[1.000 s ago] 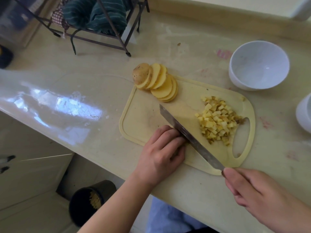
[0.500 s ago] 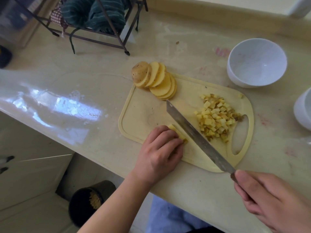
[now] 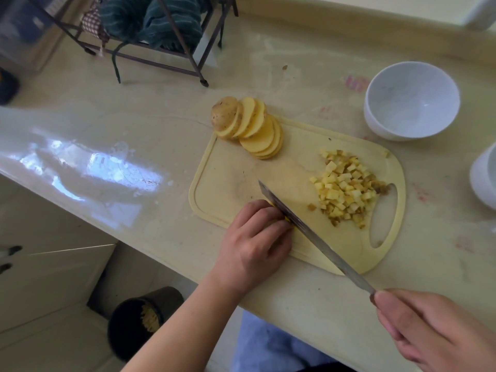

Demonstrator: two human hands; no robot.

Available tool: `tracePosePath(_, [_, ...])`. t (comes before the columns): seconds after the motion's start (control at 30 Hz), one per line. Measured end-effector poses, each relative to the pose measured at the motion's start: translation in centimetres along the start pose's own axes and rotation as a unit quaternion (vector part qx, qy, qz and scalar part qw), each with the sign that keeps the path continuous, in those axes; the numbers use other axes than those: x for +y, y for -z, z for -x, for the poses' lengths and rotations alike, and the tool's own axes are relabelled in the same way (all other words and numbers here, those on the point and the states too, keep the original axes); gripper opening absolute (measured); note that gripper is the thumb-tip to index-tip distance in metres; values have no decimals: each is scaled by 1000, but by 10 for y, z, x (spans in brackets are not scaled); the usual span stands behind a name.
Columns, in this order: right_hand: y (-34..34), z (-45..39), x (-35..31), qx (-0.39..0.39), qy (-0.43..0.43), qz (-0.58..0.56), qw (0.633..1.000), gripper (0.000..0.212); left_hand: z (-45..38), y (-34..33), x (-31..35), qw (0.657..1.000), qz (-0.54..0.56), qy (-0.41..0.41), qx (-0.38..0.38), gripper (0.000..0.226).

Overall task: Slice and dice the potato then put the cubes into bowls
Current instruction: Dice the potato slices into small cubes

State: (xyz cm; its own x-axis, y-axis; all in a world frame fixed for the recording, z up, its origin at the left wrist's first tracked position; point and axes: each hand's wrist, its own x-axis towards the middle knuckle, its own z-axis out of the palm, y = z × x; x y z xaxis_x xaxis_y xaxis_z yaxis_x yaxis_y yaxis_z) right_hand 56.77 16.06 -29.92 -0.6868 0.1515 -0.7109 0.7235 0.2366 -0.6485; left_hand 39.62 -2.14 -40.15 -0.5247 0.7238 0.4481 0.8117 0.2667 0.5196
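A pale yellow cutting board [image 3: 230, 183] lies on the counter. A fanned row of potato slices [image 3: 252, 127] rests at its far left corner. A heap of potato cubes [image 3: 346, 189] sits near the board's handle hole. My left hand [image 3: 255, 240], fingers curled, holds down potato strips at the board's near edge; they are almost hidden beneath it. My right hand [image 3: 434, 328] grips the handle of a long knife [image 3: 308, 229], whose blade lies against my left fingers. A white bowl [image 3: 412, 99] stands empty beyond the board.
A second white bowl [image 3: 484, 175] shows at the right edge. A dark metal rack [image 3: 166, 41] with cloths stands at the back left. Below the counter edge sits a black bin [image 3: 142, 323]. The counter's near edge runs diagonally under my left wrist.
The knife had lifted away to the right half a second ago; now its blade is back down against my left fingers over the strips. A single cube lies apart from the heap.
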Motion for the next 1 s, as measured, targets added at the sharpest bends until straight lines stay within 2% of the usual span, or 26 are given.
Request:
tracePosePath(0.43, [-2, -4, -3, 18, 11, 70, 997, 88, -1, 0, -1, 1000, 12, 3, 5, 4])
tracePosePath(0.73, [-6, -21, -19, 22, 46, 44, 998, 65, -2, 1, 0, 1000, 7, 7, 2, 4])
tracePosePath(0.87, [6, -17, -24, -9, -8, -19, 1000, 56, 0, 0, 1, 1000, -13, 2, 10, 4])
tracePosePath(1.0, [13, -12, -26, -16, -21, -32, 999, 61, 2, 0, 3, 999, -28, -12, 15, 4])
